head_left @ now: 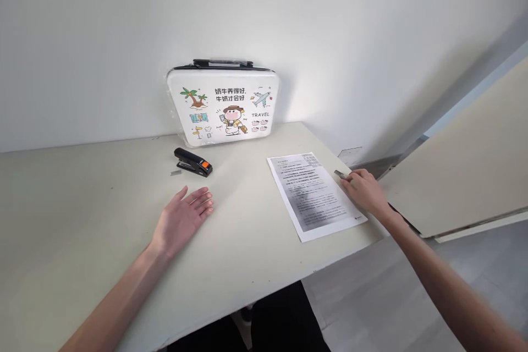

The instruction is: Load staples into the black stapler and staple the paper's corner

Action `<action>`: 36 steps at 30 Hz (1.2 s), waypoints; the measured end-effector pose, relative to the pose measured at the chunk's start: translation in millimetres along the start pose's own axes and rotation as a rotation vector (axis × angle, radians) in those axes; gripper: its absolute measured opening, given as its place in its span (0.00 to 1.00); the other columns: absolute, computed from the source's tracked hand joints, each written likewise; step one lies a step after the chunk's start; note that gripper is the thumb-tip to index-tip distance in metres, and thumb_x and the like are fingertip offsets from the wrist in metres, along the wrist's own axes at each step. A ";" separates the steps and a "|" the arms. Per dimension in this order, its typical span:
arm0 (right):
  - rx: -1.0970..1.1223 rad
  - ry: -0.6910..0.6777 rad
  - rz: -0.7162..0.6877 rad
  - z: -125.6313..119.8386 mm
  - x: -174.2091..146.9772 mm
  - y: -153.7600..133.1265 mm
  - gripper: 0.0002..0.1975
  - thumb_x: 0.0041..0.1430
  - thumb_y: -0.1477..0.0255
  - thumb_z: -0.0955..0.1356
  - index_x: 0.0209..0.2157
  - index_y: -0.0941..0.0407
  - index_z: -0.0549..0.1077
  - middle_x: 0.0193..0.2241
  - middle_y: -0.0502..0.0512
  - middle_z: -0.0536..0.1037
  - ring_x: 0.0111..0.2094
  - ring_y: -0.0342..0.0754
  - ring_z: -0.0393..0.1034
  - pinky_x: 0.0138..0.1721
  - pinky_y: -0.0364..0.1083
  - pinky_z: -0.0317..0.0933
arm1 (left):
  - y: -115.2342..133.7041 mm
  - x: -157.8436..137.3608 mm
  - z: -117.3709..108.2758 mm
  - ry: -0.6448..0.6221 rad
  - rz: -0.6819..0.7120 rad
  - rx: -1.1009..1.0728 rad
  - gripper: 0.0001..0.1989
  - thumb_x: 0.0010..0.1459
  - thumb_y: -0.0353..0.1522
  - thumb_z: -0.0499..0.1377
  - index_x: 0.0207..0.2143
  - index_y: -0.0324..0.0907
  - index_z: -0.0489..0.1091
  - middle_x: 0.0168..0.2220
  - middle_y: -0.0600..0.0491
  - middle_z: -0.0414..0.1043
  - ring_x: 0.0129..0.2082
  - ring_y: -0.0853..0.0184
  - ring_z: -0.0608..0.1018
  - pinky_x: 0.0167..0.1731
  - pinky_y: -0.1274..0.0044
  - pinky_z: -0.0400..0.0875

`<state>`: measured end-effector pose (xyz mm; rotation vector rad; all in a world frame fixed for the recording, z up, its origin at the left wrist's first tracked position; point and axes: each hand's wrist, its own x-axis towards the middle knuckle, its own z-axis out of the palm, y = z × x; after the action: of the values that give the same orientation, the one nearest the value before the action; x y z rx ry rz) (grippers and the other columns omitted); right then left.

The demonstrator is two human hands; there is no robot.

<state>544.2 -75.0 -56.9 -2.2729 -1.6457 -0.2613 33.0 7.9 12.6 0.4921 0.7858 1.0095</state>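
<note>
Nearest to me, on the near side of the printed sheet [317, 192] and below the table [247, 242], are the person's dark-clad legs [284, 322]. The sheet lies flat on the table, its long axis slanting from far left to near right, its heading at the far end.

Well to the left of the sheet, the left hand [179, 225] holds nothing: palm turned up, fingers loosely spread and pointing away and rightward. I can't tell whether its back rests on the tabletop. The right hand [365, 191] is at the sheet's right edge, fingers curled, thumb and fingertips closed on a small metal strip [340, 174]. That strip's long axis points away and leftward, its free end jutting beyond the fingertips. The two hands are well apart.

Left of the sheet, past the left fingertips, sits a black stapler [193, 161], its long axis also running far left to near right, the orange-marked end toward the near right. A short grey strip [176, 172] lies just beside it. Farther back, beyond the sheet and leftward, a white cartoon case [225, 104] stands upright by the wall [124, 38].
</note>
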 end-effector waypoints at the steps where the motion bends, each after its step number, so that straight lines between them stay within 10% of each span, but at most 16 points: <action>1: -0.008 0.017 0.012 -1.2 0.1 0.4 0.18 0.69 0.59 0.62 0.37 0.56 0.77 0.51 0.67 0.76 0.51 0.63 0.71 0.49 0.57 0.65 | 0.4 0.4 0.0 0.002 0.002 -0.008 0.19 0.74 0.35 0.50 0.46 0.30 0.77 0.40 0.39 0.75 0.38 0.59 0.81 0.38 0.70 0.81; 7: 0.240 0.154 -0.033 -26.2 -25.6 -50.1 0.14 0.71 0.59 0.63 0.40 0.54 0.74 0.49 0.65 0.78 0.50 0.61 0.72 0.48 0.57 0.67 | 2.4 2.0 0.8 0.006 0.005 -0.013 0.18 0.73 0.34 0.51 0.46 0.30 0.76 0.39 0.41 0.72 0.37 0.60 0.79 0.36 0.70 0.81; 13: 0.826 -0.321 -0.319 -53.4 -82.8 -173.5 0.10 0.73 0.65 0.64 0.42 0.52 0.75 0.41 0.55 0.81 0.39 0.49 0.75 0.39 0.47 0.68 | 1.8 2.2 5.3 0.016 0.024 0.014 0.16 0.72 0.32 0.51 0.43 0.31 0.76 0.36 0.44 0.69 0.35 0.62 0.77 0.35 0.71 0.80; 18: 1.018 -0.498 -0.269 -47.2 -114.1 -240.6 0.07 0.71 0.69 0.67 0.37 0.53 0.75 0.31 0.49 0.80 0.32 0.44 0.72 0.31 0.42 0.62 | -2.4 3.5 3.8 0.018 0.067 0.034 0.12 0.69 0.26 0.54 0.31 0.36 0.72 0.31 0.51 0.63 0.29 0.68 0.72 0.30 0.75 0.77; 36: 1.019 -0.499 -0.163 -38.6 -126.2 -245.3 0.10 0.72 0.66 0.65 0.36 0.53 0.73 0.29 0.48 0.76 0.27 0.43 0.63 0.28 0.43 0.56 | -5.6 6.7 -0.5 0.096 0.095 -0.004 0.10 0.66 0.24 0.56 0.30 0.37 0.72 0.30 0.52 0.62 0.28 0.69 0.69 0.28 0.76 0.74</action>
<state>273.2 -131.4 -25.7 -1.4547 -1.6058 0.9634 37.7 11.3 6.1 0.4845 0.8519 1.1291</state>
